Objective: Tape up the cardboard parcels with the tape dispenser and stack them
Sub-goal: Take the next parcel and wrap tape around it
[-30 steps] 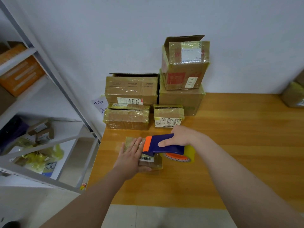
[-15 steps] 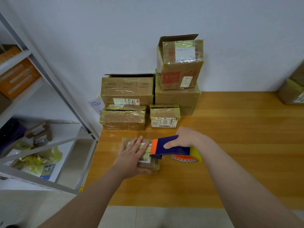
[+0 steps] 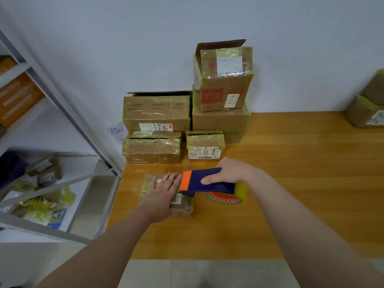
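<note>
Across wooden table (image 3: 301, 173), far-left corner, taped cardboard parcels (image 3: 220, 121) are stacked against white wall; metal shelving (image 3: 68, 113) is seen beside table at left; small flat parcel (image 3: 148, 185) is laid near table's front-left, pressed down by left hand (image 3: 164, 194), fingers straight and spread; blue-and-orange tape dispenser (image 3: 205, 180) is gripped by right hand (image 3: 233, 170), fingers curled round handle, orange nose held over parcel's right end; yellowish tape roll (image 3: 240, 194) is carried at dispenser's rear, right of parcel.
</note>
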